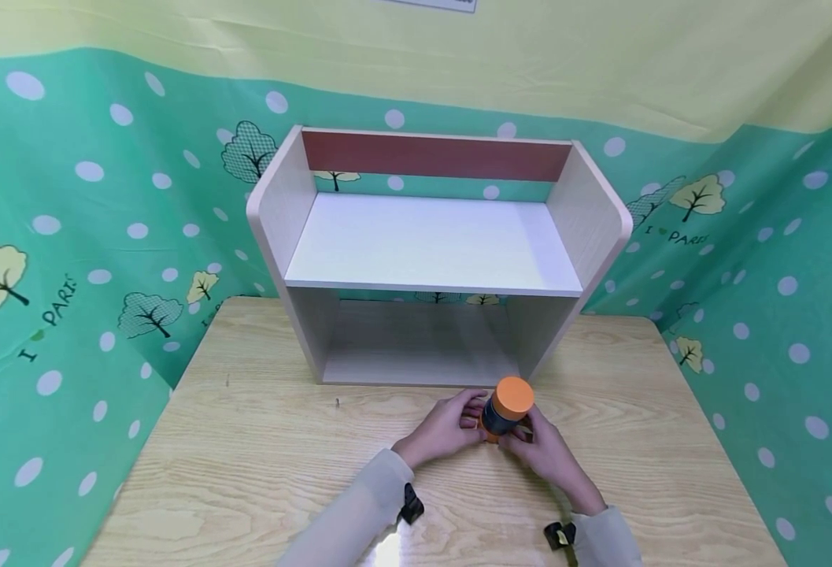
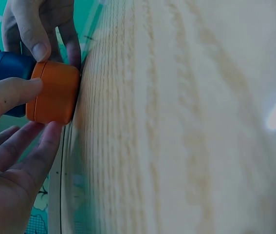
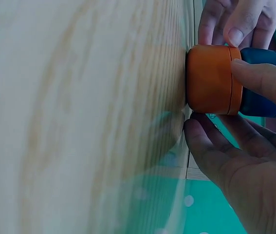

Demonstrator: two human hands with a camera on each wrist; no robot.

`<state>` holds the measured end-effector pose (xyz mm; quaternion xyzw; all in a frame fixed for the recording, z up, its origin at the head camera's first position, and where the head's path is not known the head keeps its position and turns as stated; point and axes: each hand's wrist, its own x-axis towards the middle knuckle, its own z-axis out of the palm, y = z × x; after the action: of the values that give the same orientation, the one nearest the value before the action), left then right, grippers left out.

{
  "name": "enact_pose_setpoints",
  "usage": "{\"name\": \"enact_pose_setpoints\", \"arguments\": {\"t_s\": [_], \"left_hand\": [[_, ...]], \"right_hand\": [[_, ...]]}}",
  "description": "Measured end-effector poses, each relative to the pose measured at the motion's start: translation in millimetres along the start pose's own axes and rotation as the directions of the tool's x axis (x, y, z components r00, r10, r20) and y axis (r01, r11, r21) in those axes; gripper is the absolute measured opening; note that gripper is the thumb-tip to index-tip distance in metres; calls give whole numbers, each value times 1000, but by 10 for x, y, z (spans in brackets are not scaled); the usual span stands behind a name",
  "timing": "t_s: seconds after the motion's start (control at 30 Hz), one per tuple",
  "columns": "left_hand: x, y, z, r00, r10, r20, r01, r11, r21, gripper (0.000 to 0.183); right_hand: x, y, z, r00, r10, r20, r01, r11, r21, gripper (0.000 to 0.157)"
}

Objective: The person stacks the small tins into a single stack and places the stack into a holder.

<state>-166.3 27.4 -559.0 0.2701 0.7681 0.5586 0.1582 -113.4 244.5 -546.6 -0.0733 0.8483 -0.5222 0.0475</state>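
A cylindrical container [image 1: 513,399] with an orange top, a dark-blue middle and an orange base stands upright on the wooden table, just in front of the shelf's lower right corner. My left hand [image 1: 447,429] holds it low from the left. In the left wrist view the thumb lies on the orange base [image 2: 57,92], with fingertips on its other side. From the right, my right hand [image 1: 543,453] grips the same base, its thumb at the seam below the blue part [image 3: 264,83] in the right wrist view. The base sits right at the table surface [image 3: 103,97].
A two-level white shelf [image 1: 433,244] with a reddish-brown back strip [image 1: 437,156] stands at the back of the table [image 1: 245,441]. Green polka-dot cloth [image 1: 90,236] with tree prints hangs behind and at both sides. Black straps [image 1: 412,504] sit at both wrists.
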Motion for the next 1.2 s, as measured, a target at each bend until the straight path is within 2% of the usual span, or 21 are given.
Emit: {"name": "enact_pose_setpoints", "arguments": {"t_s": [0.43,0.7,1.2], "left_hand": [[-4,3,8,999,47,-4,-47,998,40,64],[-24,4,-2,999,36,-1,-36,999,40,64],[-79,-33,-83,999,47,-13,-47,999,25,65]], "right_hand": [[-2,-8,12,1000,9,-16,-10,1000,-14,65],[-1,-3,28,999,-31,-25,30,999,-15,64],[22,-61,69,1000,-24,2,24,1000,12,65]]}}
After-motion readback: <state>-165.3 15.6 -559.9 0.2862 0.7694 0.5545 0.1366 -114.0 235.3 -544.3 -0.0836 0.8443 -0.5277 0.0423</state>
